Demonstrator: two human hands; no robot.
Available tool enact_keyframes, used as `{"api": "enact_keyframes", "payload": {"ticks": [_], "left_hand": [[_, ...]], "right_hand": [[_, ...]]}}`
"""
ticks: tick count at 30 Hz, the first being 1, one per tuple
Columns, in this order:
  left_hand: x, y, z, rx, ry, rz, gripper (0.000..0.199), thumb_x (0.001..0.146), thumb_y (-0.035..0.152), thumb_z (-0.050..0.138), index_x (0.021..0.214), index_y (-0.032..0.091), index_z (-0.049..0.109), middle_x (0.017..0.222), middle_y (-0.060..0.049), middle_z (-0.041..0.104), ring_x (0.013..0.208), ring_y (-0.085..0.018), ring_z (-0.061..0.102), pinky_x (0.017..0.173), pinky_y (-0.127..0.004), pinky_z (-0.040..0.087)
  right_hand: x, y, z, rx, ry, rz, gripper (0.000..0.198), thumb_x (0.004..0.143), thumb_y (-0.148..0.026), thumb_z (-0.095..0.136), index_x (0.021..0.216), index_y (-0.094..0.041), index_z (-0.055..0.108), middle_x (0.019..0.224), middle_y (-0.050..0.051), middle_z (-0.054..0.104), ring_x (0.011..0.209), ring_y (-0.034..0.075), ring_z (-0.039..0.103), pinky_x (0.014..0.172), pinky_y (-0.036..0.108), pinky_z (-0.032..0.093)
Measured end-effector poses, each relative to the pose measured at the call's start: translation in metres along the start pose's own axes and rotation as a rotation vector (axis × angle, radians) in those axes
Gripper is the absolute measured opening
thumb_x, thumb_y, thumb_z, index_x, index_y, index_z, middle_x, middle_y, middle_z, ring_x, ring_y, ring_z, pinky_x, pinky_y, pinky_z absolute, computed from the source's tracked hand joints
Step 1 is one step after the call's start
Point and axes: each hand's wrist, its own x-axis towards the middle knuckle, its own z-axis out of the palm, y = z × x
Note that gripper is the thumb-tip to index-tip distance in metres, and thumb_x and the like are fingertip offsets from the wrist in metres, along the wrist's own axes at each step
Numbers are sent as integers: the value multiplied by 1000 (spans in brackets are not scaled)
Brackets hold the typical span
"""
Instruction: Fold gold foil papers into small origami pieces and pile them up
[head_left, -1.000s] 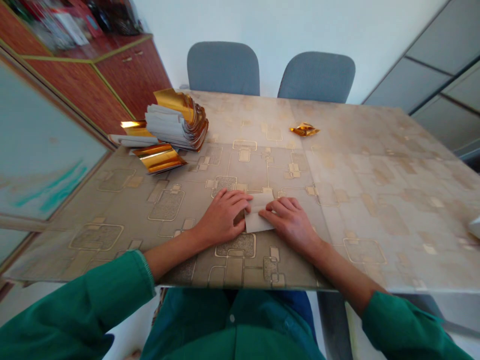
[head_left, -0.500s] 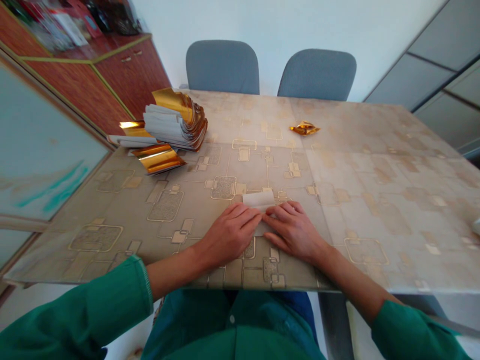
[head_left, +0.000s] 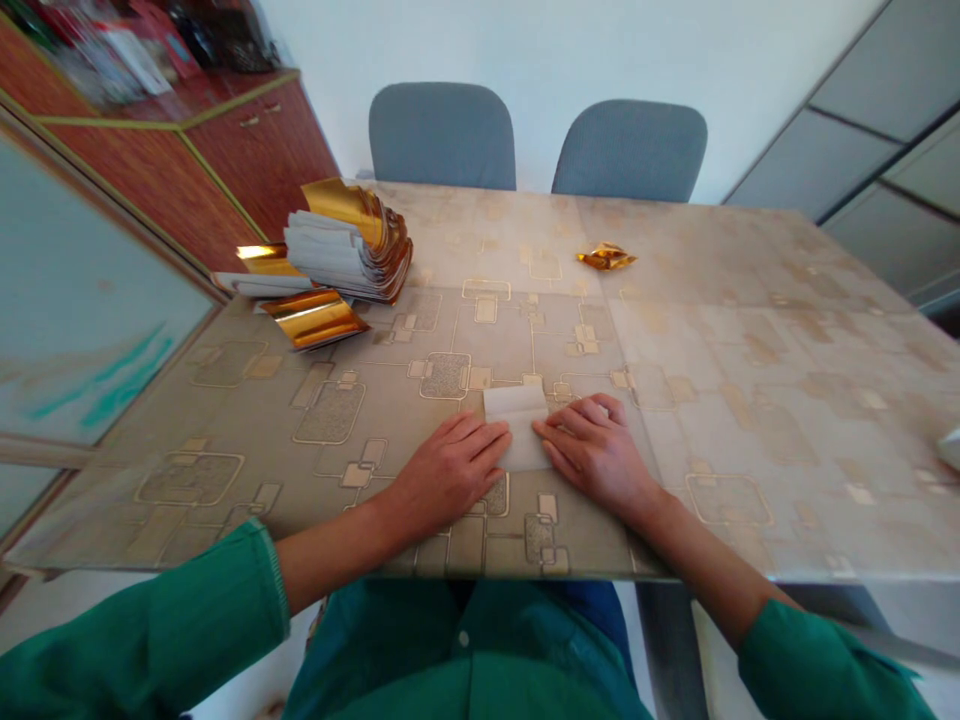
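A small sheet of paper, pale side up, lies on the patterned tablecloth in front of me, with a crease running across its upper part. My left hand rests at the sheet's left edge, fingers stretched out side by side and fingertips touching the paper. At the right edge is my right hand, its fingers slightly bent and their tips on the paper. Between the two hands the middle of the sheet is exposed. Neither hand lifts the paper off the table.
A thick stack of gold-and-white foil paper stands at the back left, with a loose gold sheet before it. A folded gold foil piece lies farther back. Two grey chairs stand beyond the table, and a wooden cabinet is at left.
My hands have moved apart from the middle of the paper, the left one leftward and the right one slightly rightward, uncovering more of the sheet.
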Motion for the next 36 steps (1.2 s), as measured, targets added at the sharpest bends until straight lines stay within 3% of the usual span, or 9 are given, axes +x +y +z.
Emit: {"api": "enact_keyframes", "payload": {"ticks": [5, 10, 12, 14, 19, 25, 30, 36], "left_hand": [[-1, 1, 1, -10, 13, 0, 30, 98, 26, 51, 122, 10, 60, 127, -14, 64, 109, -24, 62, 103, -46, 45], [6, 0, 3, -1, 38, 3, 23, 99, 24, 49, 112, 12, 64, 117, -12, 68, 104, -22, 63, 99, -43, 49], [8, -1, 3, -5, 63, 21, 22, 99, 22, 48, 110, 12, 64, 114, -11, 68, 101, -22, 63, 97, -42, 50], [8, -2, 4, 5, 100, 34, 22, 99, 20, 47, 109, 11, 65, 113, -11, 69, 99, -22, 63, 95, -41, 52], [6, 0, 6, 7, 119, 27, 24, 99, 17, 45, 111, 10, 64, 114, -12, 68, 99, -22, 62, 93, -41, 53], [7, 2, 4, -17, 107, 10, 25, 99, 18, 45, 110, 9, 65, 112, -12, 68, 99, -23, 62, 93, -41, 53], [7, 1, 2, -55, 71, 1, 24, 99, 19, 45, 110, 9, 65, 114, -13, 67, 101, -23, 61, 94, -42, 52], [9, 4, -2, -57, -2, -47, 20, 96, 19, 52, 107, 10, 64, 105, -11, 64, 99, -24, 57, 91, -41, 50]], "right_hand": [[-3, 2, -2, 12, 22, 40, 18, 97, -27, 55, 103, -22, 72, 92, 3, 72, 89, 20, 55, 93, 40, 33], [11, 13, -1, 133, 47, 174, 18, 94, -29, 60, 82, -22, 71, 87, 3, 72, 88, 21, 56, 87, 40, 37], [23, 20, 2, 239, 39, 206, 9, 92, -25, 63, 96, -22, 70, 97, 5, 71, 90, 21, 57, 84, 37, 41], [36, 24, 7, 287, -1, 200, 22, 89, -22, 64, 111, -21, 66, 107, 6, 70, 96, 22, 58, 85, 36, 44], [59, 21, 18, 200, -178, 217, 36, 84, -28, 70, 118, -21, 62, 113, 9, 65, 99, 25, 57, 84, 38, 41], [63, 16, 22, 223, -241, 291, 19, 80, -28, 74, 97, -23, 66, 92, 2, 65, 88, 21, 56, 75, 33, 30], [62, 13, 20, 201, -132, 257, 16, 78, -24, 76, 89, -22, 65, 91, 1, 65, 90, 21, 51, 78, 33, 27], [50, 5, 14, 24, -28, 58, 10, 91, -25, 65, 81, -22, 65, 80, 0, 64, 89, 20, 48, 89, 37, 24]]}}
